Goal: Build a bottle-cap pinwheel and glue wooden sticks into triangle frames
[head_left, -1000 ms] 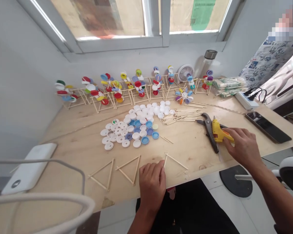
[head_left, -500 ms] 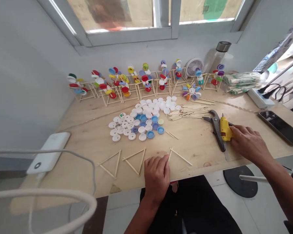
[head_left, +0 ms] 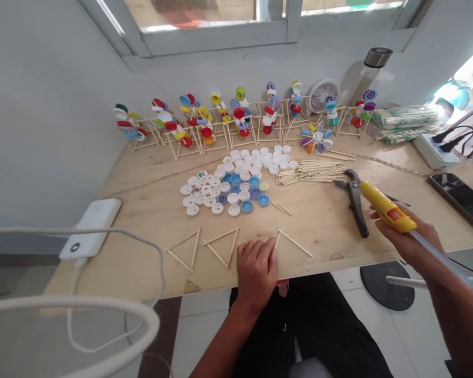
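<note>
The right hand (head_left: pixel 412 247) clenched its fingers (head_left: pixel 405 239) around a yellow plastic hot glue gun (head_left: pixel 386 214) above the pale wooden tabletop (head_left: pixel 150 231); whether the left hand (head_left: pixel 256 273) gripped the thin wooden stick (head_left: pixel 289 244) beside it was unclear. A slipping grip could drop the gun.

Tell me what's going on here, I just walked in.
A person is working at a plywood table. Their right hand holds up a yellow hot glue gun beside dark shears, and their left hand sits at a triangle of wooden sticks. Loose bottle caps lie in a pile beyond, with a row of bottle-cap pinwheels on stick stands along the wall.
</note>
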Demonstrator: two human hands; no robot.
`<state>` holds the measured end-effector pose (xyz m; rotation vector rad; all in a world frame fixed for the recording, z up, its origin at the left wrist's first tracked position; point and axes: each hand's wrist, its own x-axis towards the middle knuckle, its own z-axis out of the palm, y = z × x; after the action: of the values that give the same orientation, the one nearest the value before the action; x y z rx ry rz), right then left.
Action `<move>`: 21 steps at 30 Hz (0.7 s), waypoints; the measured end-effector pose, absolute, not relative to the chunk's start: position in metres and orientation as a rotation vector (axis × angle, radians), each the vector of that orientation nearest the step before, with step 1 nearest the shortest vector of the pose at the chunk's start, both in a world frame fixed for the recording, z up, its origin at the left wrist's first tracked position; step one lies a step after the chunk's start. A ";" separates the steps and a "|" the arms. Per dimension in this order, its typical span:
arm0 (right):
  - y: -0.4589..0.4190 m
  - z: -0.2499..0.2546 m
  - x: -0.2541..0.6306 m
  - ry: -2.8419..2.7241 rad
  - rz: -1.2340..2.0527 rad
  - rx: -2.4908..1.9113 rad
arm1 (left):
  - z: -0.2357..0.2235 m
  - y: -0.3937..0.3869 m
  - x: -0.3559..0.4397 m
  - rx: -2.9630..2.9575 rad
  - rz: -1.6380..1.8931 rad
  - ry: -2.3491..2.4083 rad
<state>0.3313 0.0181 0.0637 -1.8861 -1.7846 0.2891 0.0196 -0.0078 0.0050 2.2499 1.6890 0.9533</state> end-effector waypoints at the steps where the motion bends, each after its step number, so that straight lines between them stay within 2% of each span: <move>1: 0.014 0.065 0.321 -1.746 0.391 -1.849 | 0.006 -0.008 0.020 2.261 0.938 1.684; 8: 0.000 0.062 0.263 -1.877 0.870 -1.535 | 0.010 -0.005 0.023 2.411 0.745 1.669; 15: -0.003 0.055 0.249 -1.973 0.991 -1.497 | 0.016 0.002 0.026 2.494 0.542 1.617; 21: -0.006 0.048 0.246 -1.969 1.034 -1.566 | 0.018 0.004 0.026 2.513 0.500 1.596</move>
<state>0.2458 -0.0057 0.0482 -1.5662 -1.9687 1.0336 0.0257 0.0040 0.0181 2.5132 1.5961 0.5001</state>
